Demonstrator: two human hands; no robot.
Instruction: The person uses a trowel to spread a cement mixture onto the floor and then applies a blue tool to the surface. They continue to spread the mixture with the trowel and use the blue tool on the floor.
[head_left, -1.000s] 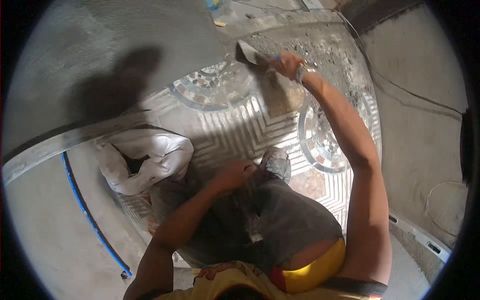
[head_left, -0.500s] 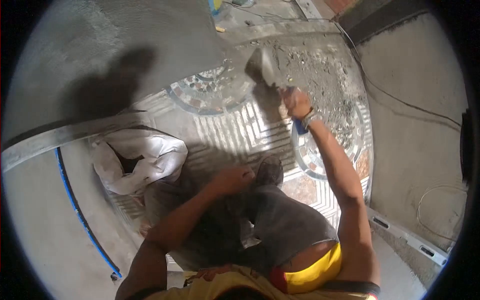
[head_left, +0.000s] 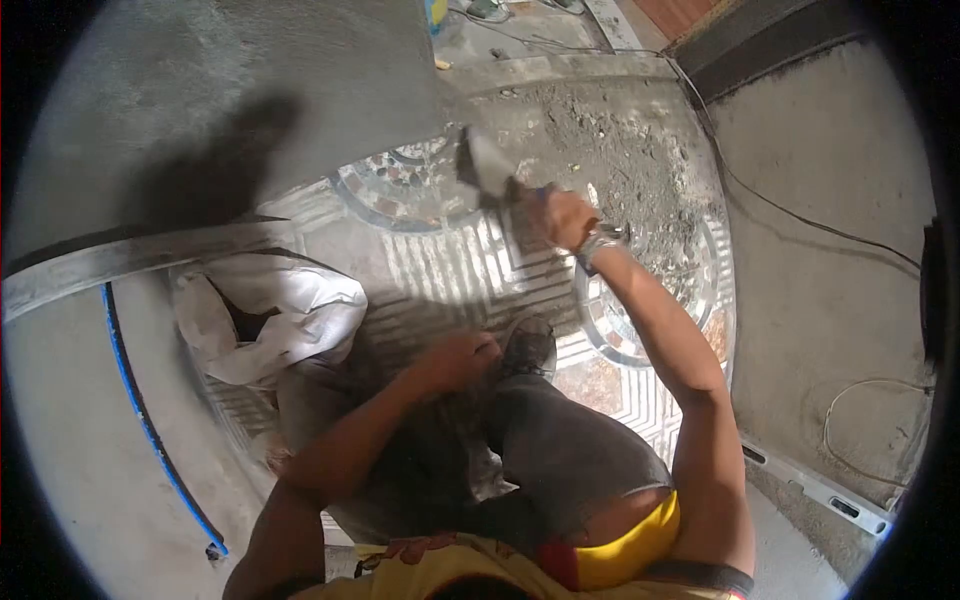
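My right hand [head_left: 565,218] is closed round the handle of a trowel [head_left: 488,168]. Its blade points up and left over the patterned tile floor [head_left: 440,262], close to the lower corner of the grey plastered wall [head_left: 330,70]. Motion slightly blurs the blade. Near my knees, my left hand [head_left: 460,362] is held with curled fingers beside my shoe [head_left: 530,345]; I cannot tell what, if anything, is inside it. A white woven sack [head_left: 300,305] with its mouth rolled open stands left of that hand.
Loose mortar rubble [head_left: 640,165] covers the floor beyond my right hand. A dark cable [head_left: 800,208] runs down the right wall. The spirit level [head_left: 845,506] lies along that wall's foot. On the left, a blue conduit [head_left: 150,430] runs along a grey surface.
My right hand has swung the trowel left and slightly down, toward the plastered wall's corner. My left hand stays curled near my knees. The whole view has shifted slightly.
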